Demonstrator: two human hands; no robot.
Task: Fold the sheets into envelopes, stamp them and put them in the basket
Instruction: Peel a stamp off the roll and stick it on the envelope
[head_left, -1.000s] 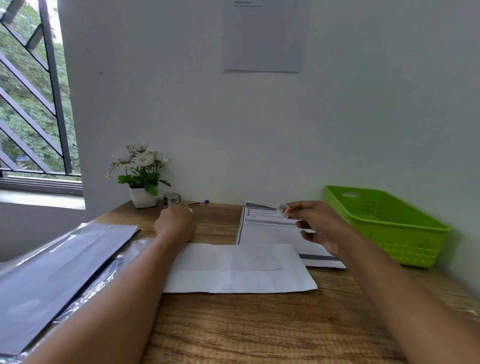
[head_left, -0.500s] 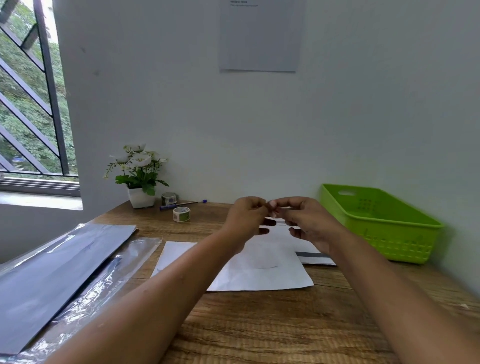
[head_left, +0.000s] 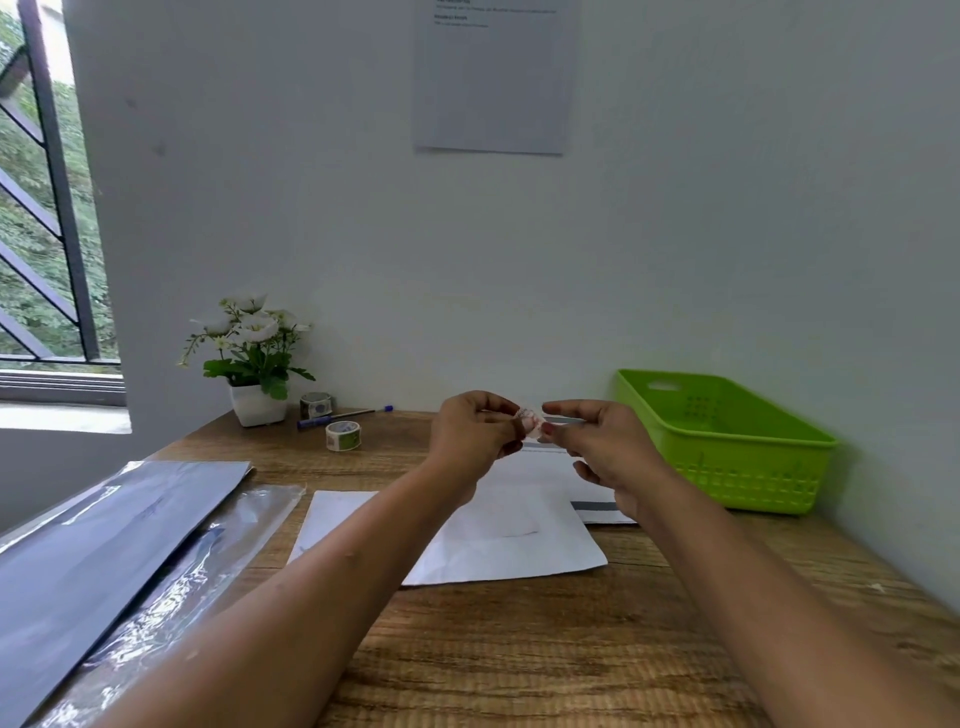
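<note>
The green basket (head_left: 753, 478) sits at the right of the frame, on the table (head_left: 519, 649), by the wall. Inside it I see only its own green walls with little holes. A white pot (head_left: 258, 408) at the left holds white flowers (head_left: 249, 330).

Both hands are up in the middle of the frame. The left hand (head_left: 475, 439) and the right hand (head_left: 602, 447) each pinch a small stamp (head_left: 527, 418) with curled fingers. It is too small to tell which way it points.

The white envelope (head_left: 519, 540) lies flat on the table below the hands, partly under the left arm. Its long side runs left to right.
</note>
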